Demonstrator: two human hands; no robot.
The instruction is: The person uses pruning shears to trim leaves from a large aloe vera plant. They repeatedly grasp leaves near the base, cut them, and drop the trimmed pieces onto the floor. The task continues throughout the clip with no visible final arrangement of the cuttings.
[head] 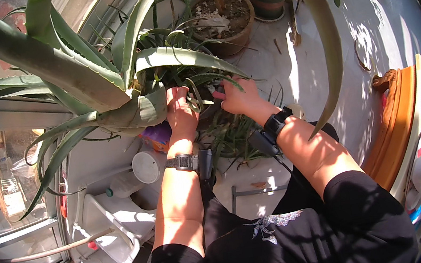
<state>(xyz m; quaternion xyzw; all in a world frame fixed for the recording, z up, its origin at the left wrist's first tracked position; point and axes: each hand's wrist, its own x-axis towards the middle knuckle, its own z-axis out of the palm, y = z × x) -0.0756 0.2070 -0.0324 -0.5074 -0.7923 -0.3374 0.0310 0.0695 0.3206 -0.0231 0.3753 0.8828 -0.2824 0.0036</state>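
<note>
In the head view, my left hand (180,105) is among the small aloe leaves (196,93), with its fingers closed around a leaf near the base of a large spiny-edged aloe or agave (97,72). My right hand (243,94) grips a pink-handled cutting tool (219,95), which looks like pruning shears; its blades are largely hidden by leaves. A long toothed leaf (188,56) arches over both hands. Below them, a clump of thin-leaved aloe plants (231,136) grows close to the floor. The pot between my hands is mostly covered.
A terracotta pot (238,41) and a potted jade plant (269,2) stand ahead. A big drooping leaf (330,34) hangs near my right arm. Curved wooden furniture (395,121) is at right. A white bucket (146,168), plastic bottle (123,185) and white basin (105,231) are at left.
</note>
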